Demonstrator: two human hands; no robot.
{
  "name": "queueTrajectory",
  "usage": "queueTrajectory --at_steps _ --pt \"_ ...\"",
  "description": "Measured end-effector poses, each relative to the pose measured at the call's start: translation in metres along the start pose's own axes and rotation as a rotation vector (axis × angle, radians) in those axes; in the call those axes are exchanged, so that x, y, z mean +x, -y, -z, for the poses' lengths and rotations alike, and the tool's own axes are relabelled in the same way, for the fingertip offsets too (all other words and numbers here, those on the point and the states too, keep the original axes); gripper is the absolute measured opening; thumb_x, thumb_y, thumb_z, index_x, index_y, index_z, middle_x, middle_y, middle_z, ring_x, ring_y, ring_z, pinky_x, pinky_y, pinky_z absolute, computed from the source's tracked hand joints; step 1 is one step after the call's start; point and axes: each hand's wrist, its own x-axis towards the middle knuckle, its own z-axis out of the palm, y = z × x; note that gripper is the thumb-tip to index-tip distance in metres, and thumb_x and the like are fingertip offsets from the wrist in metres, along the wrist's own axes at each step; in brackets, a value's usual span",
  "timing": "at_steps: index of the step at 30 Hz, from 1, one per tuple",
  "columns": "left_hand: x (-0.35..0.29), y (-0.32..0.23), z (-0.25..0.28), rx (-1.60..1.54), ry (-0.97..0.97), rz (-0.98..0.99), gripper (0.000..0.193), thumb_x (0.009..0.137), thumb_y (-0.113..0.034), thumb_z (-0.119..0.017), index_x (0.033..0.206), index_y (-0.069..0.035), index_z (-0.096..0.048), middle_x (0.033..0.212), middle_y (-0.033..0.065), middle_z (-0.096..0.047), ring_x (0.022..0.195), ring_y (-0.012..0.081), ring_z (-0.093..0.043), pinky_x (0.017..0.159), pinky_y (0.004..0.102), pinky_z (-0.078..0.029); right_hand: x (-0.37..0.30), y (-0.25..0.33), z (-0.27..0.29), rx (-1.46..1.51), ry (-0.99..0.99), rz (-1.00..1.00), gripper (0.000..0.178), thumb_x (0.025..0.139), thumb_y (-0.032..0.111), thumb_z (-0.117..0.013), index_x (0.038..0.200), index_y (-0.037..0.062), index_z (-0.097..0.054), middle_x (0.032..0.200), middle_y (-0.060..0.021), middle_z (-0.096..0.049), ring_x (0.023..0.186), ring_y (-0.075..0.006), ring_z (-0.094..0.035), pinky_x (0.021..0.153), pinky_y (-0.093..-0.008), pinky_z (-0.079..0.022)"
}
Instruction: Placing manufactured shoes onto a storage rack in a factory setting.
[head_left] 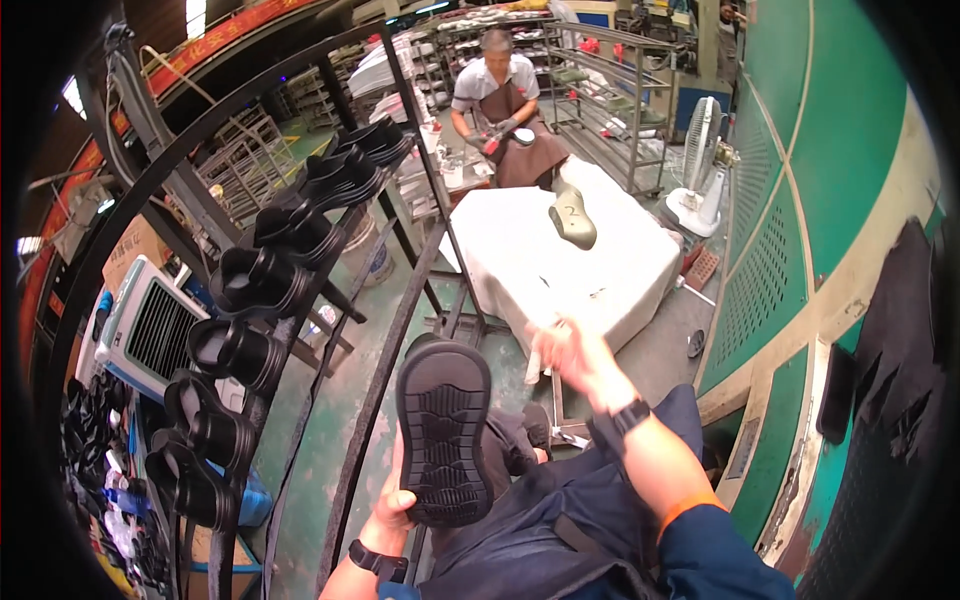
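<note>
My left hand (392, 508) grips a black shoe (445, 440) by its side, thumb along the edge. The shoe stands nearly upright with its ridged sole facing me, so its upper is hidden. Out in front, my right hand (578, 358) hovers at the near edge of a table covered with white cloth (500, 235). Its fingers are loosely bent and apart, somewhat washed out, and nothing shows in them. On the cloth lies an olive-green shoe last (572, 220), with small dark scraps (597, 294) nearer to me.
At left, a black metal rack (375, 400) carries several black shoes (260, 280). Beyond the table sits a co-worker (505, 110) in a brown apron, gloved hands on a small object. A white fan (700, 170) and green machine panels (770, 230) line the right. An air cooler (150, 325) stands behind the rack.
</note>
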Motion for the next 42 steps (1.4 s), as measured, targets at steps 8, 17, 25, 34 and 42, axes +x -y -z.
queueTrajectory --at_steps 8,17,25,34,42 --pt "0.045 -0.036 -0.027 1.601 0.365 -0.436 0.094 0.075 -0.035 -0.077 0.152 -0.011 -0.029 0.159 0.0285 -0.013 0.149 0.0442 -0.01 0.119 0.0493 -0.017 -0.078 -0.041 -0.032 -0.065 0.427 -0.539 0.06 0.101 0.037 -0.044 0.147 -0.0004 -0.036 0.141 -0.025 -0.049 0.121 -0.0414 -0.056 0.094 -0.0515 -0.054" --pt "0.022 -0.001 -0.076 1.055 -0.036 -0.893 0.042 0.076 -0.022 -0.082 0.099 -0.011 -0.049 0.16 0.0293 -0.004 0.147 0.052 -0.001 0.116 0.0579 -0.013 -0.074 -0.058 -0.163 -0.516 0.218 0.313 0.113 0.075 0.038 -0.084 0.157 0.0069 -0.012 0.142 -0.0175 -0.046 0.127 -0.0281 -0.05 0.107 -0.0378 -0.039" --pt "-0.098 -0.088 -0.047 1.675 -0.958 -1.483 0.044 0.074 -0.027 -0.084 0.095 -0.023 -0.047 0.157 0.0231 -0.022 0.143 0.0483 -0.025 0.113 0.0579 -0.026 -0.052 -0.06 -0.235 -0.867 0.662 0.082 0.052 0.088 0.017 -0.069 0.135 0.0001 -0.054 0.141 -0.011 -0.05 0.131 -0.0192 -0.047 0.099 -0.0327 -0.046" --pt "-0.231 -0.164 0.005 1.029 -1.261 -1.096 0.038 0.073 0.005 -0.067 0.103 -0.005 -0.045 0.154 0.0146 -0.034 0.117 0.0168 -0.051 0.1 0.0302 -0.041 -0.035 -0.064 -0.19 -0.938 0.539 -0.213 0.033 0.092 0.012 -0.062 0.123 0.0004 -0.062 0.111 -0.0089 -0.068 0.099 -0.0178 -0.066 0.082 -0.0286 -0.052" --pt "-0.186 -0.118 -0.001 1.669 -1.458 -1.382 0.073 0.075 -0.001 -0.063 0.143 -0.005 -0.038 0.156 0.0282 -0.02 0.145 0.0446 -0.021 0.118 0.0493 -0.021 -0.048 -0.036 -0.157 -1.031 0.431 -0.252 0.031 0.093 0.01 -0.06 0.121 -0.0018 -0.062 0.107 -0.0115 -0.069 0.095 -0.0196 -0.068 0.078 -0.0291 -0.053"
